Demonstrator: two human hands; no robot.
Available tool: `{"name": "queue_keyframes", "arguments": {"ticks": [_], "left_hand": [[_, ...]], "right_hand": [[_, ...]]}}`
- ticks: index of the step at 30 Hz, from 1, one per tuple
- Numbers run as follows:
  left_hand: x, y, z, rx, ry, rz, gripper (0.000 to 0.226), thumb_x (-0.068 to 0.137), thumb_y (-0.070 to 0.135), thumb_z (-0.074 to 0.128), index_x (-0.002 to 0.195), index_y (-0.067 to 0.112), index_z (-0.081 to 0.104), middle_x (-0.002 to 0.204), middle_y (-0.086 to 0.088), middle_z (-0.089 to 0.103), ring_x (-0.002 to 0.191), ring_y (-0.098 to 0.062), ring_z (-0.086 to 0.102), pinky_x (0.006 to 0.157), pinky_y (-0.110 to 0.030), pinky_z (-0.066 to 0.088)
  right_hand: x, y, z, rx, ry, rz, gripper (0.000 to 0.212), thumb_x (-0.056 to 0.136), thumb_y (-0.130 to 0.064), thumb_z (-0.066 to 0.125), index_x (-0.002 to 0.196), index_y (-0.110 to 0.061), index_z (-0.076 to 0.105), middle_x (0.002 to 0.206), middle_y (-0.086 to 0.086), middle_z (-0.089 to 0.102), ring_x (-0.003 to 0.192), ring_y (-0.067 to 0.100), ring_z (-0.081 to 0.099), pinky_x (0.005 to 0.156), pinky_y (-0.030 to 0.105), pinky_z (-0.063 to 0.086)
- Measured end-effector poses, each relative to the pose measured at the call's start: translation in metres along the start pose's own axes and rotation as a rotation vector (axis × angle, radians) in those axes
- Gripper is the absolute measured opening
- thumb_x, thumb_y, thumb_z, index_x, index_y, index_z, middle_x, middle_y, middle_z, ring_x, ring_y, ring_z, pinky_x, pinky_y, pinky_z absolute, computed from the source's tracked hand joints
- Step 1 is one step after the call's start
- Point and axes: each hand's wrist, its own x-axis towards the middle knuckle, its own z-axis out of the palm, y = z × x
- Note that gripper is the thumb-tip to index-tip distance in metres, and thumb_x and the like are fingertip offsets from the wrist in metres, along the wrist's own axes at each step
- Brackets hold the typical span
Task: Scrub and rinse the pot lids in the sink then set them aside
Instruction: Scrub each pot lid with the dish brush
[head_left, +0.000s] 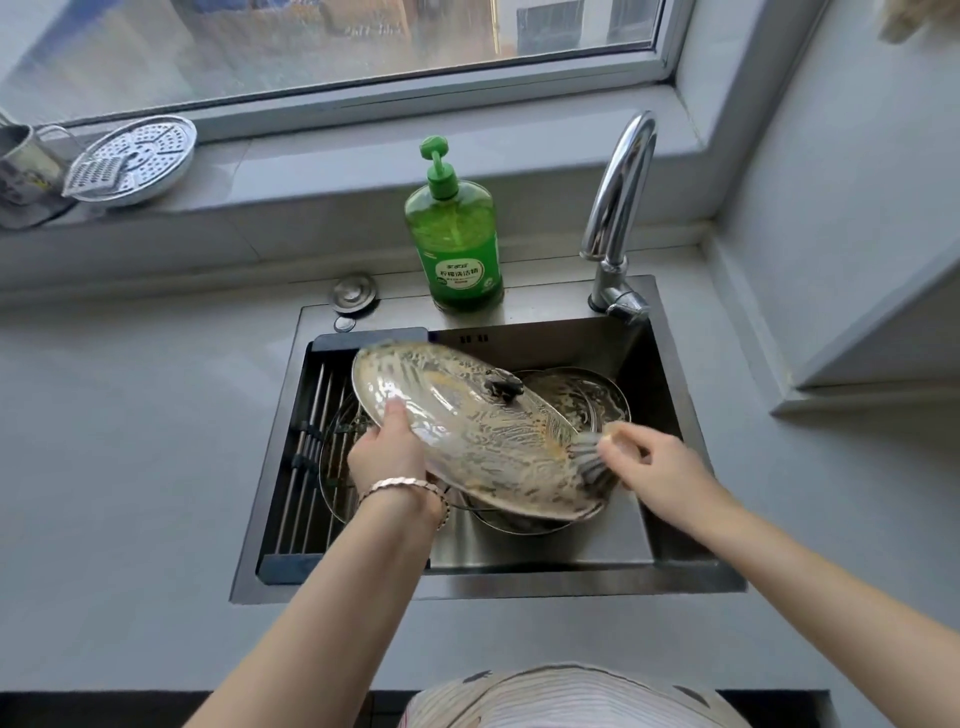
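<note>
Head view, step: scrubbing; the soapy glass lid (467, 431) is held tilted above the sink (545, 540).
Left hand (387, 452): grips the lid's near-left rim, thumb on top.
Right hand (654, 467): fingers closed on a blurred scrubber (589, 454) pressed to the lid's lower right edge.
Next move: probably a rinse, since suds cover the lid. That needs the tap (618, 208), which shows no running water.
Count: one lid in hand; one soapy round piece (592, 395) behind it in the sink, lid or pan unclear; one scrubber, one tap, one soap bottle (454, 244).
</note>
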Motion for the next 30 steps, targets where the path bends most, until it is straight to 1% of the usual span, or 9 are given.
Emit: {"name": "queue_keyframes", "arguments": {"ticks": [3,6,8,11,16,18,22,26,30], "left_hand": [[0.005,-0.004,0.009,-0.044,-0.120,-0.137,0.006,0.091,0.009,0.050,0.091,0.003,0.053,0.082,-0.011,0.058,0.065,-0.023,0.057,0.057,-0.031,0.053],[0.000,-0.003,0.025,-0.043,-0.247,-0.189,0.006,0.093,0.003,0.048,0.094,-0.002,0.052,0.082,-0.014,0.059,0.064,-0.023,0.060,0.048,-0.031,0.055],[-0.005,-0.002,0.038,-0.040,-0.330,-0.209,0.011,0.093,0.002,0.047,0.102,-0.004,0.050,0.083,-0.017,0.059,0.065,-0.024,0.060,0.042,-0.030,0.054],[-0.012,0.003,0.055,0.004,-0.416,-0.229,0.009,0.093,0.001,0.047,0.098,-0.006,0.050,0.079,-0.018,0.060,0.065,-0.024,0.061,0.044,-0.032,0.055],[-0.027,0.015,0.054,0.170,-0.650,-0.308,0.022,0.096,0.015,0.049,0.097,-0.007,0.053,0.083,-0.022,0.065,0.064,-0.027,0.067,0.049,-0.031,0.057],[-0.023,0.016,0.045,0.578,-0.704,-0.082,0.037,0.095,0.035,0.049,0.092,-0.001,0.058,0.080,-0.018,0.067,0.062,-0.024,0.065,0.055,-0.032,0.059],[-0.012,0.015,0.023,1.453,-0.542,0.756,0.051,0.080,0.064,0.051,0.075,0.014,0.060,0.074,-0.001,0.064,0.068,-0.015,0.059,0.067,-0.028,0.052],[-0.021,0.011,0.018,1.556,-0.352,1.097,0.049,0.076,0.068,0.049,0.096,0.024,0.042,0.099,0.008,0.048,0.096,-0.013,0.050,0.075,-0.023,0.043],[-0.014,0.019,0.022,1.412,-0.582,1.119,0.061,0.081,0.050,0.057,0.129,0.024,0.030,0.118,0.004,0.040,0.106,-0.014,0.048,0.083,-0.019,0.038]], "right_hand": [[-0.010,-0.010,-0.017,0.088,0.064,-0.025,0.073,0.073,-0.044,0.073,0.135,-0.020,0.044,0.115,-0.009,0.055,0.100,0.009,0.052,0.085,0.022,0.039],[-0.030,-0.030,-0.028,0.107,-0.023,-0.224,0.102,0.046,-0.047,0.085,0.134,-0.035,0.035,0.106,-0.024,0.049,0.092,-0.002,0.054,0.081,0.009,0.040],[-0.033,-0.032,-0.029,-0.110,0.031,-0.408,0.095,0.050,-0.044,0.087,0.130,-0.040,0.036,0.105,-0.026,0.050,0.089,-0.002,0.056,0.077,0.011,0.044],[-0.028,-0.028,-0.026,-0.462,0.323,-0.640,0.077,0.062,-0.022,0.083,0.125,-0.035,0.040,0.108,-0.008,0.064,0.081,0.022,0.066,0.058,0.031,0.051],[-0.012,-0.029,-0.047,-0.584,0.449,-0.642,0.074,0.052,-0.009,0.084,0.109,-0.027,0.041,0.061,0.001,0.066,0.047,0.029,0.060,0.043,0.021,0.030],[-0.005,-0.039,-0.065,-0.643,0.411,-0.597,0.068,0.060,-0.010,0.077,0.110,-0.034,0.037,0.067,0.008,0.067,0.060,0.035,0.064,0.051,0.026,0.032],[0.007,-0.059,-0.087,-0.618,0.191,-0.591,0.052,0.075,-0.019,0.067,0.124,-0.024,0.049,0.095,0.007,0.068,0.087,0.034,0.062,0.064,0.028,0.033],[0.020,-0.083,-0.094,-0.712,0.118,-0.693,0.054,0.075,-0.018,0.067,0.125,-0.026,0.048,0.094,0.004,0.066,0.084,0.028,0.061,0.063,0.029,0.036],[0.026,-0.102,-0.093,-0.790,0.090,-0.821,0.049,0.078,-0.022,0.066,0.123,-0.030,0.050,0.099,0.001,0.067,0.090,0.025,0.061,0.065,0.028,0.036]]}}
